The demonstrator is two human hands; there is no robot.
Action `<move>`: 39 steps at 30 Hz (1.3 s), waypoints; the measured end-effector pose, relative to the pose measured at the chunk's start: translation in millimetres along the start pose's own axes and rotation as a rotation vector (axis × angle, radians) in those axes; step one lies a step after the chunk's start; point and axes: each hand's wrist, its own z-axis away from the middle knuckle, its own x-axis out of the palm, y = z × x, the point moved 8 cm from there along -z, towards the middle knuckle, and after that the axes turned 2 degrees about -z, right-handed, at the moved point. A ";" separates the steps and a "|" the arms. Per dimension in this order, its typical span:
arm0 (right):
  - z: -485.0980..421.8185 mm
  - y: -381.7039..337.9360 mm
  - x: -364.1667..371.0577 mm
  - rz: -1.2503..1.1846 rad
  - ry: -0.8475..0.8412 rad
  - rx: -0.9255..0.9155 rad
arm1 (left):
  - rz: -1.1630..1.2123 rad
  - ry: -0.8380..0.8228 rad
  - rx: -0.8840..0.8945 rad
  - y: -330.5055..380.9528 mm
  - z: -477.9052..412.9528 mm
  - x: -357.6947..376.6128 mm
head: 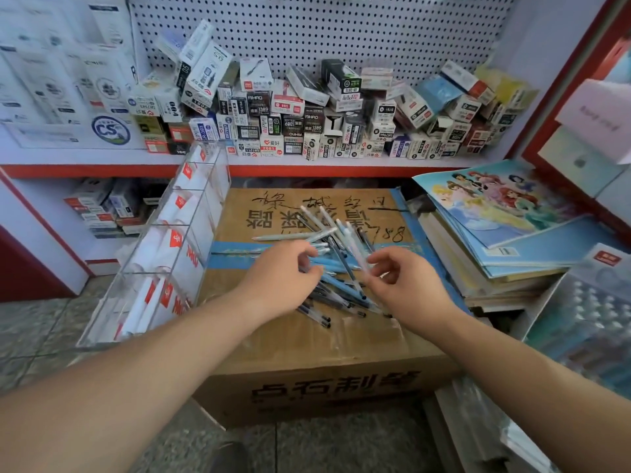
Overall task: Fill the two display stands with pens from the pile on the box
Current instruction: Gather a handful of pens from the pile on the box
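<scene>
The pens [336,266] lay in a loose pile on top of the cardboard box [307,346], blue and dark ones crossing each other. My left grip [283,274] was curled round a few of them at the pile's left edge. My right grip [406,285] pinched a pale pen [355,240] that tilted up and away from me. The clear display stand [170,247] leaned just beside the box on my left, and a stack of books [495,213] sat on my right
</scene>
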 end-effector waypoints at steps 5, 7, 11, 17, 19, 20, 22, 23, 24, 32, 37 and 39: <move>15.4 -39.5 36.7 -0.202 -0.155 -0.073 | 0.714 -0.257 -0.268 -1.9 20.1 34.2; 14.0 -41.6 42.8 -0.230 -0.181 -0.068 | 0.841 -0.246 -0.349 -10.6 24.8 33.0; -4.6 -34.1 40.1 -0.028 -0.092 -0.076 | 0.861 -0.139 -0.446 -34.7 26.8 18.6; -40.8 -35.6 55.6 0.176 -0.099 -0.111 | 0.800 -0.025 -0.476 -55.8 28.0 3.7; -50.9 -45.9 70.1 0.225 -0.136 -0.170 | 0.768 0.003 -0.478 -62.6 27.1 0.0; -56.8 -51.2 77.5 0.265 -0.148 -0.200 | 0.760 0.015 -0.482 -66.0 27.0 -1.6; -69.0 -57.8 89.9 0.381 -0.163 -0.241 | 0.750 0.041 -0.487 -71.0 27.6 -4.0; -74.6 -58.4 95.5 0.442 -0.174 -0.243 | 0.741 0.056 -0.485 -72.2 27.6 -5.2; -78.3 -57.8 100.9 0.496 -0.191 -0.237 | 0.734 0.068 -0.482 -73.1 28.2 -5.9; -71.6 -52.5 105.5 0.396 -0.124 -0.244 | 0.716 0.076 -0.439 -74.7 27.0 -5.5; -57.3 -52.3 90.9 0.206 -0.111 -0.230 | 0.713 0.074 -0.422 -70.1 24.7 -4.8; -52.7 -49.7 84.1 0.127 -0.111 -0.186 | 0.714 0.064 -0.419 -68.5 24.3 -4.0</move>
